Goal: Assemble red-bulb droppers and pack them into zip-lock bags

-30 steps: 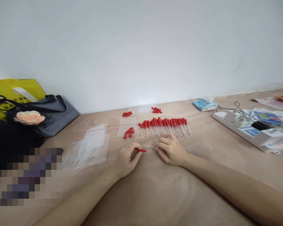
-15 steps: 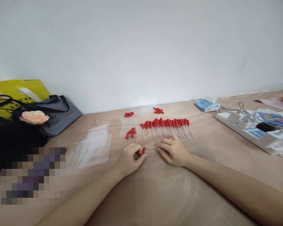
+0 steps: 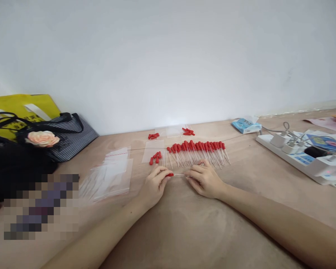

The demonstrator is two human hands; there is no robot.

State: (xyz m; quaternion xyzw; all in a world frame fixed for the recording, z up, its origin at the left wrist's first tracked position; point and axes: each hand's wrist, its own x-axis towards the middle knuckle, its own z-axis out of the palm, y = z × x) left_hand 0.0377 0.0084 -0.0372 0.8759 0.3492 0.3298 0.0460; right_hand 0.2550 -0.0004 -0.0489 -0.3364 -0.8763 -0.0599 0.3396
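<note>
Between finger and thumb, my left hand (image 3: 156, 184) pinches a red rubber dropper bulb (image 3: 170, 175). My right hand (image 3: 205, 179) grips a clear glass dropper tube (image 3: 179, 175), whose end points left and meets the bulb's open end. Whether the tube sits inside the bulb is too small to tell. Just beyond my hands lies a row of droppers with red bulbs (image 3: 196, 146), their thin tips toward me. A few bare tubes (image 3: 164, 158) lie at the row's left end, beside several loose red bulbs (image 3: 156, 157).
More loose bulbs (image 3: 153, 136) and a second group of red bulbs (image 3: 188, 131) lie near the wall. Clear zip bags (image 3: 114, 168) with tubes lie left. At right are a tissue pack (image 3: 245, 126) and a white power strip (image 3: 280, 147). A striped bag (image 3: 70, 138) stands far left.
My left hand has turned the red bulb from tilted upright to level and brought it against the tube's end. My right hand has stayed nearly in place.
</note>
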